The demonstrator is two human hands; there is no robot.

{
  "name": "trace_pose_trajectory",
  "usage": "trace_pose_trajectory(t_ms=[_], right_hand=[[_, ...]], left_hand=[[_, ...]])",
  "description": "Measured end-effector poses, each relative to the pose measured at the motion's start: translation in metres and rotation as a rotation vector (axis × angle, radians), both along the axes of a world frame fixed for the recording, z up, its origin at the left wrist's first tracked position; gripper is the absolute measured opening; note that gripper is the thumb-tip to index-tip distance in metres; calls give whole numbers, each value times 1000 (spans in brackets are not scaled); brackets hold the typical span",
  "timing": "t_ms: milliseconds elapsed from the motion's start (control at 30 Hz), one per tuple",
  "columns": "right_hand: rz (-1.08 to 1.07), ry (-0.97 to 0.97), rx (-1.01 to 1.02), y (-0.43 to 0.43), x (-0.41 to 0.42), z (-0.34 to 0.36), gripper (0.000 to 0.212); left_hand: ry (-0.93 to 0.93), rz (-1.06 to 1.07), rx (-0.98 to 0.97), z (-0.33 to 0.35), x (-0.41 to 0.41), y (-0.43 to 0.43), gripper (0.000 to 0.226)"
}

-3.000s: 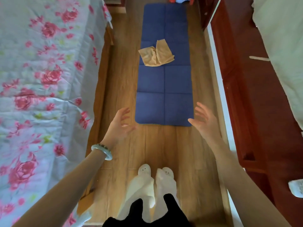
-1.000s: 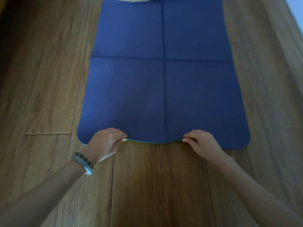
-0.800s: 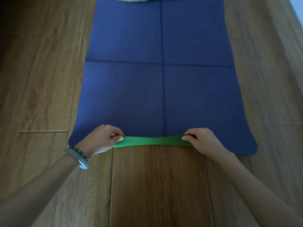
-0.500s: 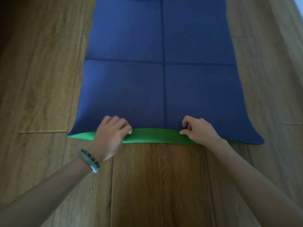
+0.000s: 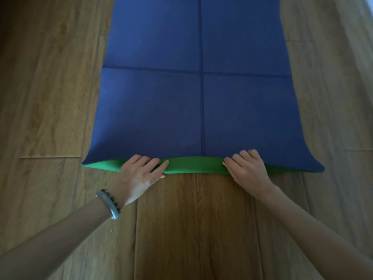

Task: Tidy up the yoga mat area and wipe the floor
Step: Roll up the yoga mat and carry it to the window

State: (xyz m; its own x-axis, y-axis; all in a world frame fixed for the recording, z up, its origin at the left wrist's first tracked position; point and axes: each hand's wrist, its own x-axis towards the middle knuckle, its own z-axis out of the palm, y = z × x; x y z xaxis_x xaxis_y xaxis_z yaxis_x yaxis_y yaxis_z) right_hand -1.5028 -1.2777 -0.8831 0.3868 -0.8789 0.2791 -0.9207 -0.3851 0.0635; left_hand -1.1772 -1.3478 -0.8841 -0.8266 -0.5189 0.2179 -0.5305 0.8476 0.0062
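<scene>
A blue yoga mat (image 5: 197, 93) with crease lines lies lengthwise on the wooden floor (image 5: 48, 102). Its near end is turned over onto itself, so a narrow band of the green underside (image 5: 193, 165) shows. My left hand (image 5: 139, 174), with a bracelet on the wrist, lies over the left part of this fold, fingers on top and thumb at its near edge. My right hand (image 5: 248, 170) grips the right part of the fold with bent fingers. The mat's far end is out of view.
Wooden floorboards run on both sides of the mat and in front of me, between my forearms. A pale strip shows at the top right corner (image 5: 368, 5).
I have come down close to the mat and taken hold of its near edge. That edge was lifted and turned forward, exposing the green underside. The tan cloth has left the view.
</scene>
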Motion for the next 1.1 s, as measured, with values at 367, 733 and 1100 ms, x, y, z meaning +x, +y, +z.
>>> trace_pose_trajectory(t_ms=[367,733,1100], right_hand=[[-155,-144,143,36,-25,-9,34],[-213,-353,384,4,-27,15,32],[-466,-629,972,-4,-30,38,17]], left_hand=[[73,116,117,7,-1,-5,29],[130,188,413,19,10,-10,30],[17,447,907,35,3,-33,19]])
